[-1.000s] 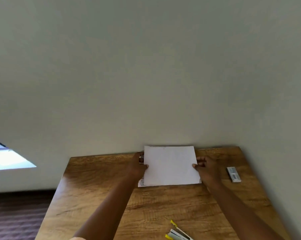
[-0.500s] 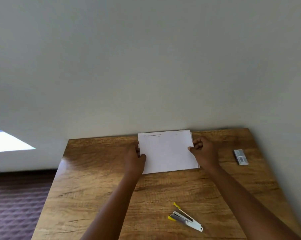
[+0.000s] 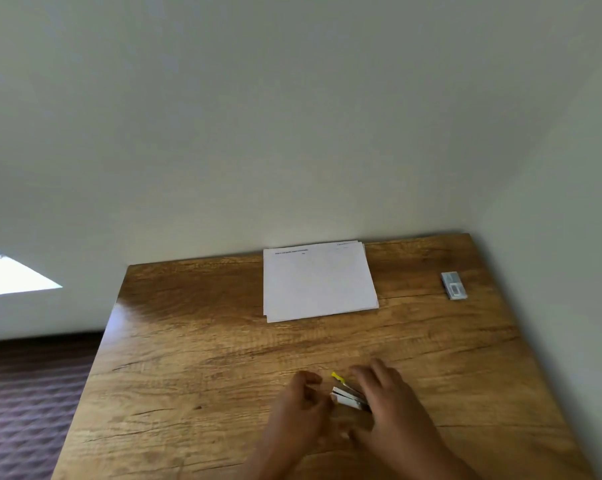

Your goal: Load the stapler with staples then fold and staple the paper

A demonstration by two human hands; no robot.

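Closing on the stapler [image 3: 348,398], its length running ten-to-four, I see right hand [image 3: 389,401] spread nearest, left hand [image 3: 301,398] loosely curled at nine.

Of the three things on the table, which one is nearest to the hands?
The white stapler with yellow parts: it lies between the left hand and right hand. The paper and small grey staple box lie far off by the wall.

You see the white stapler [image 3: 347,396] with yellow bits lying near you on the wood. The white paper [image 3: 318,282] lies flat, far back by the wall. The small grey staple box [image 3: 453,285] lies far right.
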